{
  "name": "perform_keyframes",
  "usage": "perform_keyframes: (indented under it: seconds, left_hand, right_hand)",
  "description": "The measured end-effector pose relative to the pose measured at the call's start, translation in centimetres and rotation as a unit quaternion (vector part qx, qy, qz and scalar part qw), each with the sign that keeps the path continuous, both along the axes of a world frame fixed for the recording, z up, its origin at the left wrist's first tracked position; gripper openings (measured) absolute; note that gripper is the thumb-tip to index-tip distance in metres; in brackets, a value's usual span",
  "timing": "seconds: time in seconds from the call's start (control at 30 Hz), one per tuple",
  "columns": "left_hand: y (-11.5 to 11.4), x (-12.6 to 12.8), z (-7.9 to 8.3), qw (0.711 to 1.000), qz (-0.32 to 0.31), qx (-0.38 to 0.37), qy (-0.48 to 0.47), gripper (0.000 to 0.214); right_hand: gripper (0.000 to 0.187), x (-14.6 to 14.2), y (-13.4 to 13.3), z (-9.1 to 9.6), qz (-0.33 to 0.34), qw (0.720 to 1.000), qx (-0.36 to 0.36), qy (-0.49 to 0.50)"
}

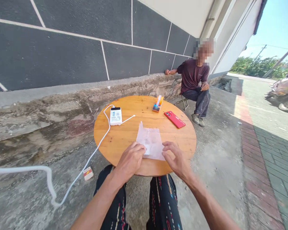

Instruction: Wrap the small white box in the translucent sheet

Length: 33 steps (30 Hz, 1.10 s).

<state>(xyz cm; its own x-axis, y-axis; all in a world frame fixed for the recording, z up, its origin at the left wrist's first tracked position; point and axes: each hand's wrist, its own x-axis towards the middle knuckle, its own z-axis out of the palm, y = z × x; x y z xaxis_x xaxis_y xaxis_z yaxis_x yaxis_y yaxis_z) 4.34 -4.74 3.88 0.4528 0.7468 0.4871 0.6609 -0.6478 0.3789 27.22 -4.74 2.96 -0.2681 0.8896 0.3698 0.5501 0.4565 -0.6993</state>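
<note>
A thin, crinkled, see-through whitish sheet (151,140) lies near the front of the round wooden table (127,135); whether it is paper or plastic film I cannot tell. At its left edge, my left hand (132,156) is closed, its curled fingers gripping the sheet. Some small pale thing shows in or under the sheet beside those fingertips, too faint to name. My right hand (176,159) is by the sheet's right edge with thumb and fingers apart, the fingertips at or just over that edge.
A red phone (174,119), an orange-and-blue packet (157,103) and a white power bank (115,116) with white cables (103,137) are on the table. A small box (88,173) lies on the ground. A person (195,80) sits by the wall at right.
</note>
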Motion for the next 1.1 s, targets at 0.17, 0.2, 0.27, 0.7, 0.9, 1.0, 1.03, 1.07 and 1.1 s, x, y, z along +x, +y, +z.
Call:
perform_keyframes:
  seconds: [0.17,0.2,0.27,0.7,0.9,1.0,1.03,1.07,1.1]
  left_hand:
    - [0.5,-0.4,-1.0,0.999,-0.027,0.007,-0.03,0.028]
    - [0.5,-0.4,-1.2,0.999,-0.028,0.008,-0.033,0.028]
    - [0.6,-0.4,-1.4,0.999,-0.024,0.009,-0.033,0.028]
    - [0.2,-0.4,-0.5,0.999,-0.014,-0.026,-0.03,0.028]
    - [0.4,-0.5,-0.9,0.999,-0.02,-0.023,-0.036,0.033]
    - [0.4,-0.6,-1.0,0.999,-0.022,-0.021,-0.035,0.033]
    - [0.4,-0.6,-1.0,0.999,-0.023,-0.021,-0.033,0.033]
    - [0.4,-0.6,-0.9,0.999,-0.023,-0.021,-0.031,0.032]
    - [0.4,-0.6,-0.9,0.999,-0.022,-0.021,-0.029,0.032]
  right_hand:
    - [0.043,2.9,-2.4,-1.0,-0.103,0.929,-0.292,0.2]
    - [0.049,2.8,-2.5,-0.9,-0.105,0.918,-0.315,0.217]
    - [0.055,2.0,-2.1,-0.6,-0.102,0.909,-0.336,0.222]
    - [0.042,-0.7,2.3,0.1,-0.067,0.924,-0.349,0.141]
    - [0.042,-0.6,2.7,1.4,0.028,0.916,-0.392,0.076]
    - [0.04,-1.2,3.4,1.4,0.038,0.92,-0.387,0.049]
    - [0.039,-1.3,3.5,1.3,0.036,0.924,-0.379,0.045]
    - [0.038,-1.4,3.7,1.1,0.029,0.928,-0.369,0.041]
    - [0.035,-1.5,3.8,0.8,0.02,0.933,-0.358,0.037]
